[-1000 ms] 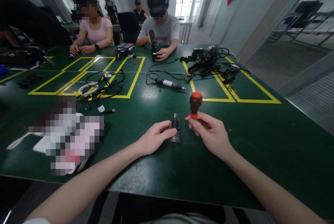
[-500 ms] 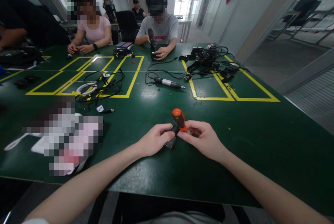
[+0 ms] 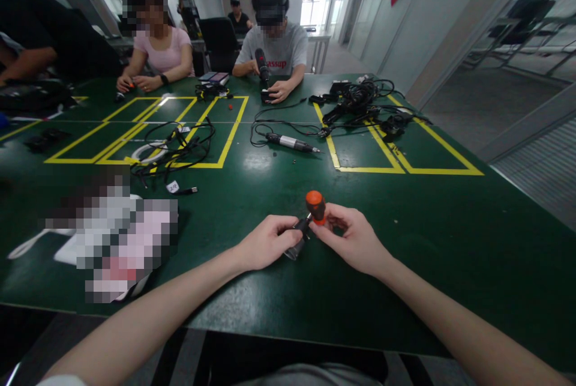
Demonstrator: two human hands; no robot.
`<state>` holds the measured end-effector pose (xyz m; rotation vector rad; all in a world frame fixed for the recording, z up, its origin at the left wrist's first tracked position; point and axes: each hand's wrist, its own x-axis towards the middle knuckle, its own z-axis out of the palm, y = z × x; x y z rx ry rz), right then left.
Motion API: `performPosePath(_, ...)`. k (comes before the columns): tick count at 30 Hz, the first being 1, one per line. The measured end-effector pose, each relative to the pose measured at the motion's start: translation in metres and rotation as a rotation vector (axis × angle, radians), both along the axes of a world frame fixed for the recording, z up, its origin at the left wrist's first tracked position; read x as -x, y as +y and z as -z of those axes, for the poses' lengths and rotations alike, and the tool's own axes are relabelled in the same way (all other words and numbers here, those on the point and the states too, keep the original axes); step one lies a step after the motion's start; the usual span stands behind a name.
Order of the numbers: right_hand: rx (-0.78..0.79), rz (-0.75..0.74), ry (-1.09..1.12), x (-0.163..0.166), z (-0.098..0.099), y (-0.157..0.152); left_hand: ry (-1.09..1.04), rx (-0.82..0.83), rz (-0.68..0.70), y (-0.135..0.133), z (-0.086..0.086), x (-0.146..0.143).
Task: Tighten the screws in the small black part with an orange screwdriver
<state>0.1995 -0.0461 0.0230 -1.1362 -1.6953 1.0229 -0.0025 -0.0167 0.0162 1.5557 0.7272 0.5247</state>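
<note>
My left hand point(image 3: 273, 242) is closed on a small black device point(image 3: 297, 245), pinching it between thumb and fingers just over the table's near half. What kind of device it is, I cannot make out. In my right hand point(image 3: 348, 231) is a screwdriver point(image 3: 315, 205) with an orange and dark handle, gripped low by thumb and fingertips. Its handle end points up toward me. A bit of bright metal shows beside the device, near the handle; the tip is hidden.
An electric screwdriver point(image 3: 292, 143) with a cord lies ahead on the green table point(image 3: 427, 254). Tangled black cables point(image 3: 360, 101) are at the back right, more cables point(image 3: 198, 146) at the left. Pixelated pouches point(image 3: 139, 242) lie left. Across the table a person point(image 3: 274, 44) holds a drill.
The screwdriver handle has shifted slightly right and leans differently, moving with my right hand. My left hand still holds the black device, which has tilted a little.
</note>
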Motion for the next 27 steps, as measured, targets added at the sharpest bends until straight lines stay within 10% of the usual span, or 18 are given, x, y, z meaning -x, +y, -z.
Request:
performPosePath(14, 0.028, 0.084, 0.246, -0.003, 0.005, 0.006, 0.325, -0.549, -0.290, 0.017, 0.006, 0.008)
performPosePath(27, -0.195, 0.065, 0.282, -0.004, 0.011, 0.000, 0.426, -0.842, -0.170, 0.013, 0.011, 0.008)
